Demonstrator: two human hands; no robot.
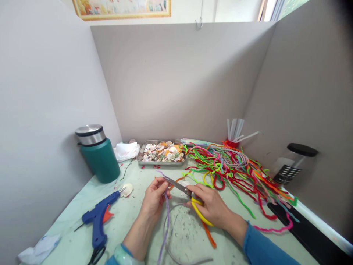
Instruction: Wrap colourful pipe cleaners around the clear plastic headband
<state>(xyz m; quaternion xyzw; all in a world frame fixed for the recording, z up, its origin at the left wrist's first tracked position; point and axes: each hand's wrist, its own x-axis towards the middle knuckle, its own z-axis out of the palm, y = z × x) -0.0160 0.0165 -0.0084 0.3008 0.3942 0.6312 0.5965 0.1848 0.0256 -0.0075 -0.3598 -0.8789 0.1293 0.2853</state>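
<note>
My left hand (153, 198) pinches a purple pipe cleaner (166, 217) that trails down toward me over the table. My right hand (211, 206) grips yellow-handled scissors (180, 187). Their blades point left and reach the purple pipe cleaner at my left fingertips. An orange pipe cleaner (209, 235) lies under my right wrist. A grey pipe cleaner (169, 243) curves on the table between my forearms.
A tangle of coloured pipe cleaners (234, 165) spreads to the right. A metal tray of shells (162, 151) sits at the back. A blue glue gun (97, 219) and a shell (127, 189) lie left, near a green flask (97, 152). A jar (292, 163) and red cup of sticks (234, 136) stand right.
</note>
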